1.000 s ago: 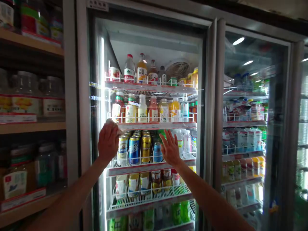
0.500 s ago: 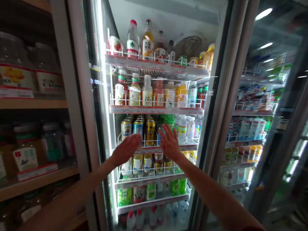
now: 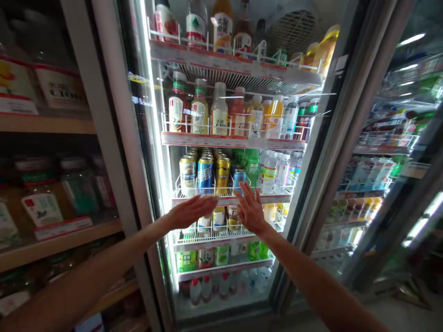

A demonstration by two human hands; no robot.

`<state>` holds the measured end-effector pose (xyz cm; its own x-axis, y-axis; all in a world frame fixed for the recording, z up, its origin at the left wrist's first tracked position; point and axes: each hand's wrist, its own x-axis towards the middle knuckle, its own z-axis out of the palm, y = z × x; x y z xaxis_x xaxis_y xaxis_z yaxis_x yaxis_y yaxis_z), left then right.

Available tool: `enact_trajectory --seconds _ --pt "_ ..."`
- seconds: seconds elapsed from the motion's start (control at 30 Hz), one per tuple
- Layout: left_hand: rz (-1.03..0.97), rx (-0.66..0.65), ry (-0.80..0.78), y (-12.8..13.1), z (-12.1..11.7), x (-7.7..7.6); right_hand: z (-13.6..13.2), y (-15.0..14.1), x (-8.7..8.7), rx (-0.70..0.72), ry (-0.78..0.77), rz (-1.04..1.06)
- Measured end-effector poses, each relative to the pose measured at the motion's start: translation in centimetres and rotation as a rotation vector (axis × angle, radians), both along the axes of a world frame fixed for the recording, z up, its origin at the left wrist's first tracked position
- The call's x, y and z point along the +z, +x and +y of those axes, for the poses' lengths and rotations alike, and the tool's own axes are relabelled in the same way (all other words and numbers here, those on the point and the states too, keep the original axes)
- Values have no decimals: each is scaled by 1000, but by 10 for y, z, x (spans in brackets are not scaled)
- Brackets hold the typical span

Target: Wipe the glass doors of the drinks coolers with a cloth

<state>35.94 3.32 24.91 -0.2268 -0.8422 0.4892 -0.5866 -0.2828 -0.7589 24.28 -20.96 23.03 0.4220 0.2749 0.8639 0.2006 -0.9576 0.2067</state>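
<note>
My left hand (image 3: 194, 211) is stretched flat, fingers together, over the glass door (image 3: 228, 295) of a lit drinks cooler. A whitish crumpled cloth shows in it in the first earlier frame; now only a pale edge shows by the fingertips, the rest hidden under the hand. My right hand (image 3: 249, 210) is against the same glass with its fingers apart, holding nothing. Behind the hands, through the glass, are a blue can (image 3: 205, 175), a gold can (image 3: 222, 175) and a smaller light-blue can (image 3: 239, 179).
Bottled drinks (image 3: 220, 110) line the wire shelves inside the cooler. On the left, wooden shelves (image 3: 58, 237) hold more bottles. A metal door frame (image 3: 341, 133) divides this cooler from a second glass-fronted cooler (image 3: 372, 184) on the right. Reflections streak the glass.
My left hand has moved right and down across the glass, from the left edge towards my right hand. My right hand stays near the small light-blue can. The view has tilted down and come closer.
</note>
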Motion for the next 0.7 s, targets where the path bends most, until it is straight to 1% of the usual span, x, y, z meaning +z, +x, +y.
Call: enact_trajectory --seconds 0.07,0.1,0.13,0.17,0.2,0.27,0.3,0.33,0.4,0.47,0.53,0.57,0.6,0.63,0.67,0.7 --pt "34 28 -185 -1 -13 14 7 1 1 52 19 -21" --pt "56 14 -266 -1 -21 21 12 2 3 97 26 -37" --pt "79 -19 -322 -1 -31 26 18 5 4 154 34 -50" --pt "98 -67 -347 -2 -40 29 25 8 6 216 46 -61" --pt "119 -109 -359 -3 -48 28 32 11 6 274 64 -67" --pt "163 -141 -435 -5 -55 21 49 20 3 339 119 -67" --pt "181 -122 -485 -5 -53 15 58 25 0 337 145 -66" --pt "196 -86 -513 -5 -48 9 68 31 -3 311 160 -65" --pt "221 -2 -501 -3 -31 -2 84 42 -2 216 156 -64" --pt "242 92 -473 -4 -13 -11 92 53 11 113 103 -65" --pt "270 181 -533 -10 -2 -20 82 60 32 65 -28 -56" --pt "284 225 -573 -15 1 -25 70 61 42 60 -109 -55" --pt "299 267 -597 -20 2 -30 54 59 47 54 -182 -58" --pt "317 307 -606 -27 2 -37 34 54 47 42 -232 -67" --pt "335 343 -597 -33 1 -45 11 46 39 22 -252 -78" --pt "355 380 -577 -39 -1 -54 -12 36 24 -11 -242 -96"
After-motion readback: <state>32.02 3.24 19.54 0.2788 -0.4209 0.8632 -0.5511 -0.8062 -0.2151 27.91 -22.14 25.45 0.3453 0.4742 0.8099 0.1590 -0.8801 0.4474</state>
